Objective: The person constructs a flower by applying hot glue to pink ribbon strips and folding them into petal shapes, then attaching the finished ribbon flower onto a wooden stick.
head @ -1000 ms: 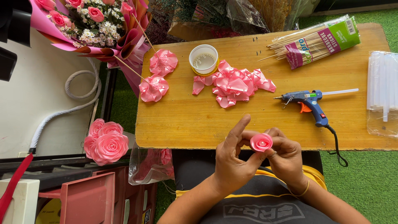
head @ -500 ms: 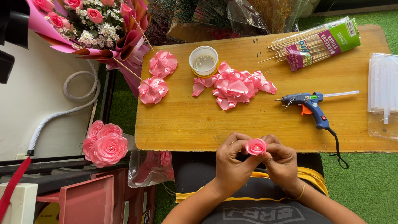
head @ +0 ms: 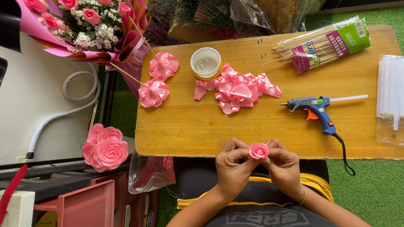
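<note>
A small pink ribbon rose is pinched between both hands just in front of the near edge of the wooden board. My left hand grips it from the left with curled fingers. My right hand holds it from the right. A pile of folded pink ribbon petals lies on the board beyond the hands. A blue glue gun rests on the board to the right, its black cord hanging off the edge.
Two finished pink ribbon flowers on sticks, a white cup, a pack of wooden skewers and a bag of glue sticks are on the board. A bouquet and pink roses lie left.
My left hand's fingers, spread a second ago, have closed around the rose. Both hands shifted slightly left and down.
</note>
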